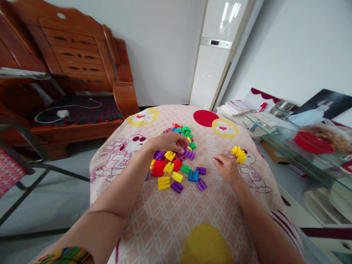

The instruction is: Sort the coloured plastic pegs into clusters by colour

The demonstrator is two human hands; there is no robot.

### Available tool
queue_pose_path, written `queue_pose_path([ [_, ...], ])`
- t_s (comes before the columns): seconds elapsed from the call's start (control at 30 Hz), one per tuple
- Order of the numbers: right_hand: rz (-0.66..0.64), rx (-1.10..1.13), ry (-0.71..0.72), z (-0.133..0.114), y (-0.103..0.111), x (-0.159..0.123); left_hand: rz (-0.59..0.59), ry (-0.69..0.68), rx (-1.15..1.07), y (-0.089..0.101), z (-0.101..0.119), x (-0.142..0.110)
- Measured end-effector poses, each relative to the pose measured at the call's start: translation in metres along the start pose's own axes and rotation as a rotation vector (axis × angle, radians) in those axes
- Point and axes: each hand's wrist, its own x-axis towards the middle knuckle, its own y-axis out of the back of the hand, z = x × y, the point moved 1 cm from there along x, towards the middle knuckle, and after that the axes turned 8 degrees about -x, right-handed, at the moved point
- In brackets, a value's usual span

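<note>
My left hand reaches into a loose pile of small plastic toy pieces with rounded, finger-like ends. Its fingers are bent and closed over the pile, beside a purple piece; what they pinch, if anything, is hidden. To the right, my right hand rests with curled fingers near the tablecloth, and nothing shows in them. Just beyond it lies a small cluster of yellow pieces. Red pieces, green pieces, blue pieces and yellow pieces are scattered around the left hand.
A patterned tablecloth covers the round-edged table. On the right stands a glass-topped side table with a red bowl and papers. A wooden bench is at left, and a tall white cabinet-like appliance stands behind.
</note>
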Motion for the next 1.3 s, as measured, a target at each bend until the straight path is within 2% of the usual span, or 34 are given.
queue_pose_path([
  [0.1, -0.01, 0.186, 0.202, -0.037, -0.001, 0.001, 0.272, -0.013, -0.066, 0.022, -0.001, -0.014],
  [0.17, -0.092, 0.245, 0.374, -0.066, -0.008, -0.003, 0.37, 0.006, -0.112, 0.029, -0.004, -0.02],
  [0.23, -0.162, 0.222, 0.5, -0.091, -0.021, -0.009, 0.4, 0.014, -0.132, 0.029, -0.006, -0.02],
  [0.3, -0.212, 0.19, 0.565, -0.107, -0.034, -0.015, 0.394, 0.014, -0.129, 0.026, -0.006, -0.018],
  [0.4, -0.195, 0.22, 0.494, -0.111, -0.044, -0.018, 0.379, 0.001, -0.11, 0.023, -0.005, -0.015],
  [0.47, -0.147, 0.302, 0.377, -0.103, -0.04, -0.015, 0.396, 0.003, -0.095, 0.024, -0.003, -0.016],
  [0.57, -0.114, 0.457, 0.127, -0.076, -0.021, -0.005, 0.461, 0.037, -0.081, 0.029, -0.004, -0.02],
  [0.7, -0.07, 0.498, -0.227, -0.01, 0.015, 0.004, 0.573, 0.094, -0.008, 0.038, -0.012, -0.028],
  [0.8, 0.021, 0.445, -0.514, 0.044, 0.038, 0.001, 0.609, 0.207, 0.129, 0.04, -0.023, -0.039],
  [0.87, 0.086, 0.376, -0.585, 0.069, 0.049, -0.001, 0.603, 0.299, 0.204, 0.038, -0.03, -0.051],
  [0.93, 0.129, 0.328, -0.626, 0.081, 0.055, -0.003, 0.605, 0.388, 0.266, 0.035, -0.038, -0.066],
  [1.1, 0.195, 0.178, -0.657, 0.081, 0.049, -0.004, 0.635, 0.545, 0.314, 0.026, -0.062, -0.092],
  [1.3, 0.125, -0.152, -0.566, 0.078, 0.03, -0.003, 0.58, 0.528, 0.374, 0.021, -0.085, -0.087],
])
